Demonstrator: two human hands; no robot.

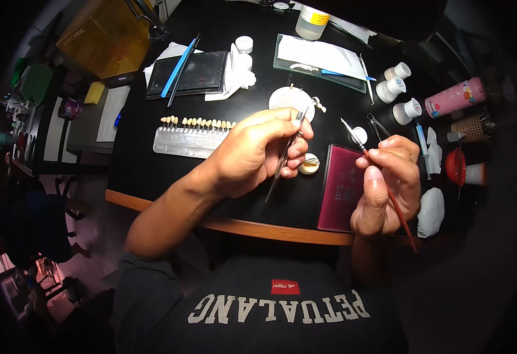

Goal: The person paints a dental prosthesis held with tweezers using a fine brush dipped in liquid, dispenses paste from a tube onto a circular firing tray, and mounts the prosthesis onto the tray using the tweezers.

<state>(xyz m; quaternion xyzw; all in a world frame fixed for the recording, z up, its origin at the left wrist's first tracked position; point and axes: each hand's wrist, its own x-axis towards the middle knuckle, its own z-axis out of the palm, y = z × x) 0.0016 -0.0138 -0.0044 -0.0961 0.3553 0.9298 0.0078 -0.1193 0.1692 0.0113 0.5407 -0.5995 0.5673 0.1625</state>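
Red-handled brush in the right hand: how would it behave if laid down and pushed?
Likely light: the red-handled brush is slender along its whole length. Its handle looks round, so it may roll if nudged sideways. The pale tip narrows to a fine point, so it's probably bendy and easily splayed, while the straight handle should stay stiff.

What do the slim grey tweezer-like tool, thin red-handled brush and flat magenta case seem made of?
Slim grey tweezer-like tool: probably smooth metal, from its grey sheen. Thin red-handled brush: perhaps lacquered wood or plastic along the smooth, evenly red shaft; bristles unclear. Flat magenta case: likely glossy plastic, given its brighter edges.
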